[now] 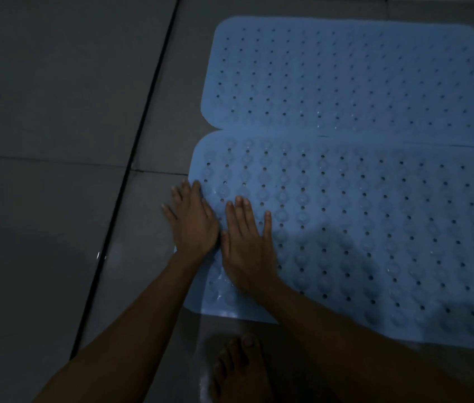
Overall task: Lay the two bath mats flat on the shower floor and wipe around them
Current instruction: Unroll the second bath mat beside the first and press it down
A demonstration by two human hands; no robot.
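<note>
Blue rubber, holed all over, covers the right half of the view: the far mat point(349, 80) and the near mat point(375, 242) lie side by side on the grey tiled shower floor point(55, 97), their long edges meeting along a seam that looks to touch or slightly overlap for most of its length. Both run with their long axis left to right, so nearly all of each mat stretches away to the right of the hands. The left hand point(193, 221) lies flat with fingers spread, straddling the near mat's left short edge, its fingertips partly on the tile and partly on the rubber. The right hand point(247, 242) lies just beside it, palm down and fingers straight, wholly on the near mat; neither hand grips anything. They appear to be pressing the mat's left end down to seat it. A bare foot point(238, 370) stands on the floor just below the near mat's front edge. To my eye both mats are about flat, with the suction bumps showing through the near one; the rest of it to the right is likelier within the right hand's reach, while the left hand is closer to the bare tile and the dark floor joint point(142, 135). No cloth shows for the wiping.
</note>
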